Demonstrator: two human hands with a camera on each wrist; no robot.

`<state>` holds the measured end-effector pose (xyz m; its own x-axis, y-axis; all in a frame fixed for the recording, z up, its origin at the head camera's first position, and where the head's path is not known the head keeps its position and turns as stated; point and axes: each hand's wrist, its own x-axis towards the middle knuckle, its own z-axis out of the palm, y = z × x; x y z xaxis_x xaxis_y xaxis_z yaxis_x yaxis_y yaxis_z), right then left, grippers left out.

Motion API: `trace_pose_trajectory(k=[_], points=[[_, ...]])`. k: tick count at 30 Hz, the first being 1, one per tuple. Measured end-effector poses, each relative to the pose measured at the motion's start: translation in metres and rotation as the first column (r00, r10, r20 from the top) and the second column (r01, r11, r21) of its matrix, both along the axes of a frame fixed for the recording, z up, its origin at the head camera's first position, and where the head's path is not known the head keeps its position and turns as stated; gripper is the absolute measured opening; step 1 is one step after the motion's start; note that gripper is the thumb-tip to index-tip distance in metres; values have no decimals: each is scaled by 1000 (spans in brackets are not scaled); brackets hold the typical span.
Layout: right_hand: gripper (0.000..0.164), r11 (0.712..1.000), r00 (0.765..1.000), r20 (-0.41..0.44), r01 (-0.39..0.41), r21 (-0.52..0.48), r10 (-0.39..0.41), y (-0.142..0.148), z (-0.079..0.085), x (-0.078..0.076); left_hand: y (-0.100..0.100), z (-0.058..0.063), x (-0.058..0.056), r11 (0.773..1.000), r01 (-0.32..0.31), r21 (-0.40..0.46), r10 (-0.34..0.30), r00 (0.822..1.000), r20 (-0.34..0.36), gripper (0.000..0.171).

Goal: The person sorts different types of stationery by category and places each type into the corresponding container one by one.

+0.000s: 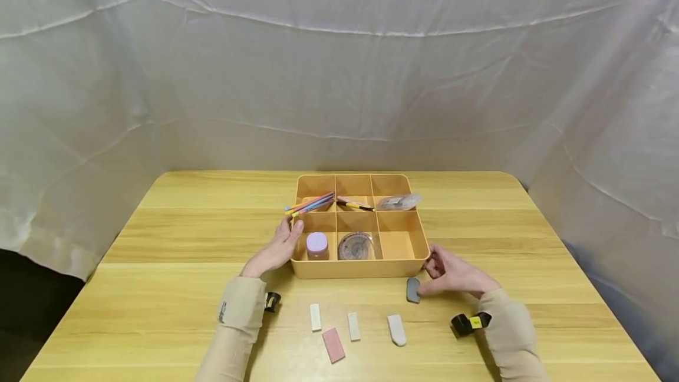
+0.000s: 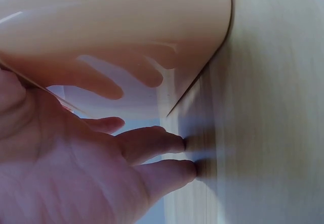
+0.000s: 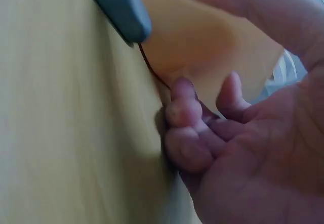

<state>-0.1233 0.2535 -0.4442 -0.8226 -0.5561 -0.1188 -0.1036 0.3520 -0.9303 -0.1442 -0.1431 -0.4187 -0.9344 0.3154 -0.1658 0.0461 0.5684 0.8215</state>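
An orange-tan organizer box (image 1: 347, 269) with several compartments stands on the table. My left hand (image 1: 276, 250) is at its left side in the head view, thumb by the rim. In the left wrist view, the fingers (image 2: 167, 176) extend loosely beside the glossy wall. My right hand (image 1: 456, 271) is by the box's front right corner. In the right wrist view, its fingers (image 3: 190, 150) bend loosely near the tabletop and box wall, holding nothing visible. Its thumb reaches toward a dark grey eraser (image 1: 412, 290); whether they touch I cannot tell.
In front lie two small white erasers (image 1: 315, 317), a pink eraser (image 1: 333, 345) and a larger white eraser (image 1: 396, 330). The box holds coloured pens (image 1: 313, 204), a yellow-black pen (image 1: 356, 206), a clear packet (image 1: 399, 201), a purple-lidded container (image 1: 317, 243) and a round clear disc (image 1: 356, 246).
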Motion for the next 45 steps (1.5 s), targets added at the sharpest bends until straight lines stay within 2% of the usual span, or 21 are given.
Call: trace_pose_trajectory(k=[4, 6, 9, 16, 24, 30, 33, 38, 45], points=[[80, 990, 995, -96, 45, 135, -32, -9, 3, 4, 0, 1, 0, 1000, -1, -2, 1, 1000, 0, 70], [90, 980, 992, -116, 67, 188, -46, -14, 4, 5, 0, 2, 0, 1000, -2, -1, 2, 1000, -5, 70], [98, 974, 992, -110, 89, 207, -68, -20, 5, 7, 0, 2, 1, 1000, 0, -2, 0, 1000, -5, 70], [100, 964, 983, -146, 142, 226, -111, -29, 5, 8, 0, 1, 2, 1000, 1, 10, -1, 1000, -11, 69], [100, 961, 984, -142, 143, 236, -111, -31, 7, 8, 0, 1, 3, 1000, -5, 15, 6, 1000, -16, 69], [101, 947, 981, -180, 122, 296, -70, -25, 8, 8, 0, 0, 4, 1000, -9, 3, 9, 1000, -1, 71], [96, 949, 980, -196, 93, 301, -33, -20, 7, 8, -1, 0, 3, 1000, -7, 1, 7, 1000, 5, 70], [81, 971, 982, -186, 3, 238, 43, -13, 6, 6, -1, 0, 3, 1000, -4, 7, 4, 1000, 4, 70], [75, 985, 959, -248, -106, 137, 137, -3, 3, 2, 0, 1, 3, 1000, 1, -12, -1, 1000, 16, 71]])
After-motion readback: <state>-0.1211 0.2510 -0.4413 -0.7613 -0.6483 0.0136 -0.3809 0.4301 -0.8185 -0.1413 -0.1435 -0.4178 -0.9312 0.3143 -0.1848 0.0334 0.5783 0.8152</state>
